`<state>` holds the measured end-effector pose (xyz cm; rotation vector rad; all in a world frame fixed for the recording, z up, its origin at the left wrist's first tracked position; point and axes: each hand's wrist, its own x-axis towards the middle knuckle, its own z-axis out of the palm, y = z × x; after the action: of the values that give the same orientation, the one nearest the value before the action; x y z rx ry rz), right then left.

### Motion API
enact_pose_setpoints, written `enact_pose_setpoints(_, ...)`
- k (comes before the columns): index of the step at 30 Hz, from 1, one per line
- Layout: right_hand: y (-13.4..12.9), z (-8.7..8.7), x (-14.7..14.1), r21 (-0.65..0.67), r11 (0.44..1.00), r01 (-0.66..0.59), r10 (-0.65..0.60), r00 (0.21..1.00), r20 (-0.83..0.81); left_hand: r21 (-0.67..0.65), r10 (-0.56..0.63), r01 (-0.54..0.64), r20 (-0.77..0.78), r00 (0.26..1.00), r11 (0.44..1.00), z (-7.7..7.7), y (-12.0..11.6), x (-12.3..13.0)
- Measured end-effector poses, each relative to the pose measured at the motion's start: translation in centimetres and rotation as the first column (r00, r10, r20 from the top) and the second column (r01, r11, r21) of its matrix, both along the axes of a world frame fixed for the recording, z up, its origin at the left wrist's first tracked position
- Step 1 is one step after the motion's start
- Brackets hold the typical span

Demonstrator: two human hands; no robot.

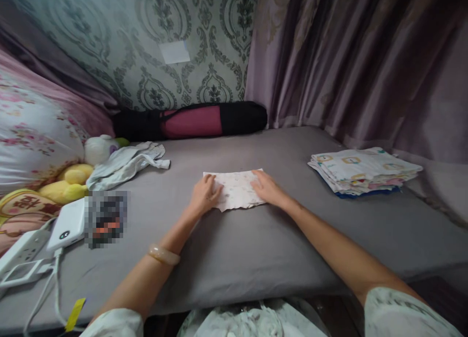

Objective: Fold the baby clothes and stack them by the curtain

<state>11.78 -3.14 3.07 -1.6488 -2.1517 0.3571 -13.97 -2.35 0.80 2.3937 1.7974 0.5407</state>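
Note:
A small folded piece of white cloth (236, 191) with a faint print lies on the grey bed sheet in front of me. Its near edge looks wavy. My left hand (206, 193) holds the left side, fingers bent over the edge and thumb on top. On the opposite side, my right hand (266, 186) grips the cloth near its far right corner. What the fingertips do under the fabric is hidden. Off to the right stands a stack of folded printed cloths (361, 169), apart from both hands.
A crumpled pale garment (127, 164) lies left, beside plush toys (73, 178) and a floral pillow (36, 132). Nearer are a white power bank (68, 225), a power strip (25, 249) and cables. A long black and pink bag (193, 121) rests along the wall; curtains (329, 59) hang right.

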Motion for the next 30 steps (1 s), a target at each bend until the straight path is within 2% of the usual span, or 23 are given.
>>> enact_pose_setpoints(1,0.6,0.5,0.9,-0.015,0.993,0.118,-0.119,0.993,-0.025,0.001,0.089,-0.089,0.014,0.996,0.996,0.2,0.5,-1.0)
enact_pose_setpoints(3,1.5,1.1,2.7,-0.127,0.952,0.277,-0.279,0.960,0.001,-0.092,0.244,-0.241,0.026,0.969,0.966,0.9,1.2,-2.7)
enact_pose_setpoints(6,1.9,1.0,4.3,-0.289,0.885,0.364,-0.359,0.931,0.071,-0.284,0.344,-0.316,0.052,0.938,0.905,2.0,1.7,-3.9)
enact_pose_setpoints(10,1.6,0.1,4.2,-0.411,0.830,0.376,-0.407,0.913,0.012,-0.400,0.398,-0.323,0.119,0.910,0.857,3.1,2.1,-3.4)
enact_pose_setpoints(13,1.6,0.1,3.5,-0.477,0.801,0.361,-0.441,0.895,-0.062,-0.463,0.465,-0.332,0.209,0.860,0.822,3.3,2.3,-2.8)
enact_pose_setpoints(17,1.8,1.0,3.2,-0.631,0.722,0.285,-0.494,0.850,-0.181,-0.606,0.529,-0.232,0.373,0.762,0.761,3.2,2.3,-2.6)
enact_pose_setpoints(19,1.8,1.4,3.3,-0.674,0.699,0.240,-0.501,0.837,-0.222,-0.630,0.537,-0.200,0.403,0.741,0.750,3.0,2.3,-2.7)
enact_pose_setpoints(23,1.5,1.4,3.4,-0.653,0.726,0.215,-0.476,0.842,-0.252,-0.626,0.522,-0.160,0.452,0.723,0.763,2.8,2.8,-3.0)
enact_pose_setpoints(26,1.4,1.0,3.3,-0.564,0.794,0.227,-0.424,0.872,-0.245,-0.661,0.543,-0.139,0.458,0.704,0.738,2.9,3.3,-3.1)
enact_pose_setpoints(28,1.4,0.8,3.3,-0.477,0.849,0.227,-0.353,0.915,-0.193,-0.697,0.566,-0.125,0.450,0.691,0.707,2.9,3.5,-3.2)
enact_pose_setpoints(30,1.4,0.5,3.3,-0.425,0.878,0.222,-0.301,0.945,-0.129,-0.696,0.563,-0.136,0.433,0.704,0.705,3.0,3.5,-3.3)
